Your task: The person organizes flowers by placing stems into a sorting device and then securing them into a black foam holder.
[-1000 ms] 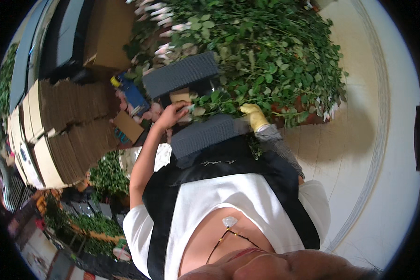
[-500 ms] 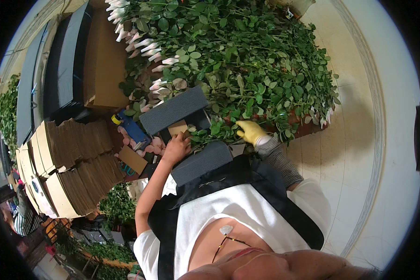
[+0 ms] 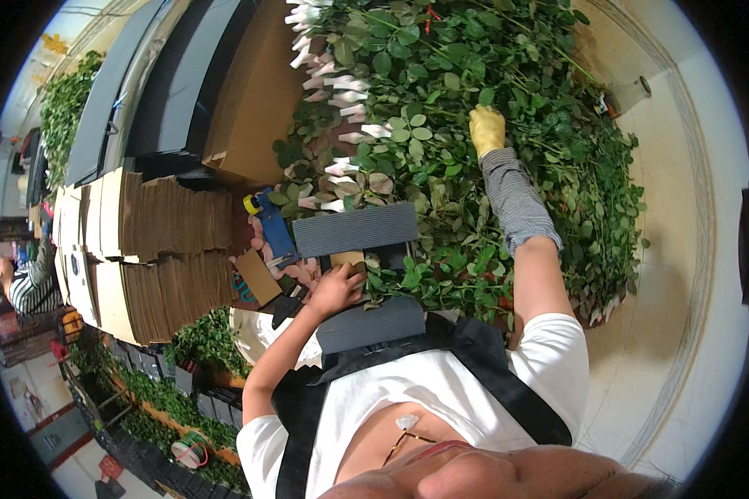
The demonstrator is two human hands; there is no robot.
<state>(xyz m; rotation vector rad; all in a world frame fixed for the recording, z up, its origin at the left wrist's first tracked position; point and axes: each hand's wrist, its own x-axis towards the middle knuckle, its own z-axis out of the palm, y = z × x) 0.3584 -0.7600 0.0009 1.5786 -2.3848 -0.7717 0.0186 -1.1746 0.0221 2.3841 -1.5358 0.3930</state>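
My bare left hand [image 3: 339,289] lies with bent fingers at a small brown cardboard piece [image 3: 349,259], beside leafy stems. What its fingertips close on is hidden. A grey corrugated sheet lies opened out around that spot, one grey flap [image 3: 358,229] beyond the hand and another grey flap [image 3: 370,325] against my apron. My right hand [image 3: 487,130], in a yellow glove with a striped sleeve, reaches far into a broad heap of leafy cut flower stems [image 3: 441,179]. Its fingers are curled together, their tips lost among leaves. White and pink sleeves [image 3: 341,104] cover the stems' left ends.
Stacks of brown cardboard [image 3: 179,254] stand at the left, with grey sheets [image 3: 162,91] behind them. A blue tape dispenser [image 3: 275,224] and a loose cardboard piece [image 3: 258,278] lie near my left hand. Another person [image 3: 32,283] is at the far left.
My right hand has moved from the near stems forward into the middle of the heap. My left hand stays by the cardboard piece. The whole view has shifted.
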